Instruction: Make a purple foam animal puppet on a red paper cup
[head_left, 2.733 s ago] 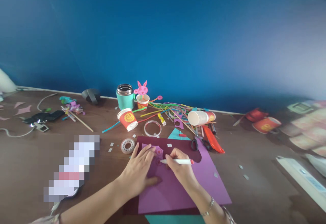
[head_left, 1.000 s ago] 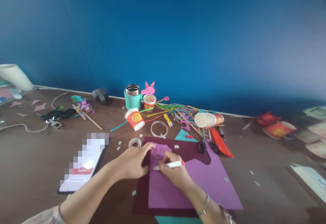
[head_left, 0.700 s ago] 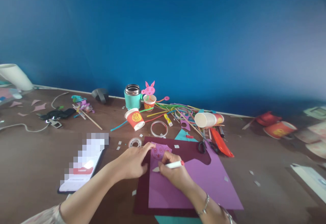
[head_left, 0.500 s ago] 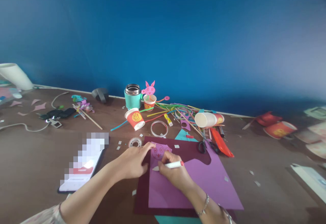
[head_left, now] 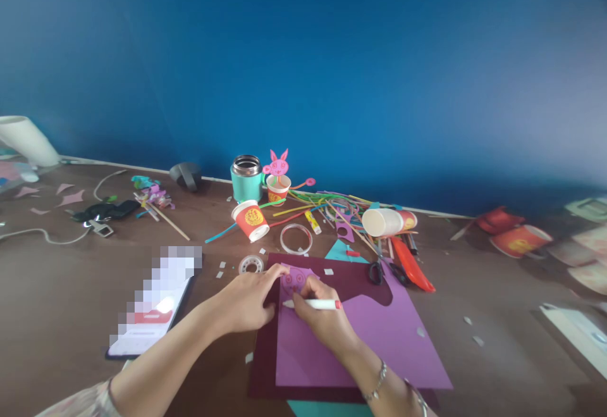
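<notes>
My right hand (head_left: 325,316) grips a white marker pen (head_left: 323,304) with a red end. Its pale tip lies just above or on a purple paper sheet (head_left: 360,347); I cannot tell whether it touches. At the sheet's upper left is a purple paper piece with a face drawn in red (head_left: 294,280), partly covered by my right fingers. My left hand (head_left: 246,297) reaches across from the left, thumb and index finger apart, the index fingertip resting on that face piece's left edge. Beneath the purple sheet lies a dark maroon sheet (head_left: 265,366).
Black-handled scissors (head_left: 375,273) and a red packet (head_left: 411,265) lie right of the hands. Clear tape rolls (head_left: 296,227), paper cups (head_left: 251,219), a teal mug (head_left: 246,183) and coloured strips (head_left: 327,202) sit further back. A phone (head_left: 156,309) is at the left.
My right hand has shifted the marker tip slightly up and left on the purple paper, and the marker lies more level. My left hand has stayed in place.
</notes>
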Available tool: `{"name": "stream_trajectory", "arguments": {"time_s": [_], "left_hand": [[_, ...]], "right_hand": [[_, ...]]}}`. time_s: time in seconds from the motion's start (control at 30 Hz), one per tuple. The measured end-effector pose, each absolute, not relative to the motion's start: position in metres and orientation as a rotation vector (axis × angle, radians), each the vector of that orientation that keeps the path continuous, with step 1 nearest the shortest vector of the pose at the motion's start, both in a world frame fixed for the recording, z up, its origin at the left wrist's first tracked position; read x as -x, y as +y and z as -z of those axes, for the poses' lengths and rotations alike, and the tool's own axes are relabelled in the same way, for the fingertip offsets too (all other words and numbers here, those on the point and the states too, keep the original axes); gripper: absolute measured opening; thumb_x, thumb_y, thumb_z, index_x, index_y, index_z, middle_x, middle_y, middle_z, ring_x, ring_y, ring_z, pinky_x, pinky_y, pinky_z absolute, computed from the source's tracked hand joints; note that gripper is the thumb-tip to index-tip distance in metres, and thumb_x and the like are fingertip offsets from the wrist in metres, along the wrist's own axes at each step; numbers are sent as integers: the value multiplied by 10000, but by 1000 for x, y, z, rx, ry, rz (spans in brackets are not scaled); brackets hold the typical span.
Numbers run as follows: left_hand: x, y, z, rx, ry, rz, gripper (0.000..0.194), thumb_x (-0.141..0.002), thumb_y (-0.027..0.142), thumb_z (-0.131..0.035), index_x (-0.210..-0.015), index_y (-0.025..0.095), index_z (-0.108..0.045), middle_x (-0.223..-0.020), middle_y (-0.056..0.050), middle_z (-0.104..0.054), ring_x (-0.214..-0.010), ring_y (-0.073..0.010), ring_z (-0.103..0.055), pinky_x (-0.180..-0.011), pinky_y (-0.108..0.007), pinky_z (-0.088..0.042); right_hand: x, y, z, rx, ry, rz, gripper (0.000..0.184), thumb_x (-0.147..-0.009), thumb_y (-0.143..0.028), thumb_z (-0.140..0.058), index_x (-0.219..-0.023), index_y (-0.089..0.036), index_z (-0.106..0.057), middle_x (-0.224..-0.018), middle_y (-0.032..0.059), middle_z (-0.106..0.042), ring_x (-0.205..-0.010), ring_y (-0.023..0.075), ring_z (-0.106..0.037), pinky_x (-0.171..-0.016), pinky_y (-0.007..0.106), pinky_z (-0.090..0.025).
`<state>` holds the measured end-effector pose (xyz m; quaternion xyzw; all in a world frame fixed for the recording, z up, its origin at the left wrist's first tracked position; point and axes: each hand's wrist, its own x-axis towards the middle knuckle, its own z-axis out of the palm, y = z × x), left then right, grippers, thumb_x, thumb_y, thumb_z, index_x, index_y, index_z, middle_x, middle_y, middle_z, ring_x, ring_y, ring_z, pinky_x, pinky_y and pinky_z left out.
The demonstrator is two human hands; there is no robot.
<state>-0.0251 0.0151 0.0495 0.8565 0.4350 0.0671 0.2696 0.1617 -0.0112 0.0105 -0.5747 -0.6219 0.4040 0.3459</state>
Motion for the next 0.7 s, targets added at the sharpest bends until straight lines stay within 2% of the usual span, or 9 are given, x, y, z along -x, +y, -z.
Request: {"name": "stream_trajectory", "arguments": {"time_s": [0.7], "left_hand": [[25,15,-50,-2273,1175,-146,535,-748,164,-475,-1262,239,-346,-968,-60,-665,-881,-263,-635,-720,-324,-427]], "right_hand": [[-161,-13,-11,1518,-1561,-1024,255,-752,-255,-557,-582,-199,-375,-534,-62,-401,-512,88,-358,-477,203,-284]]}}
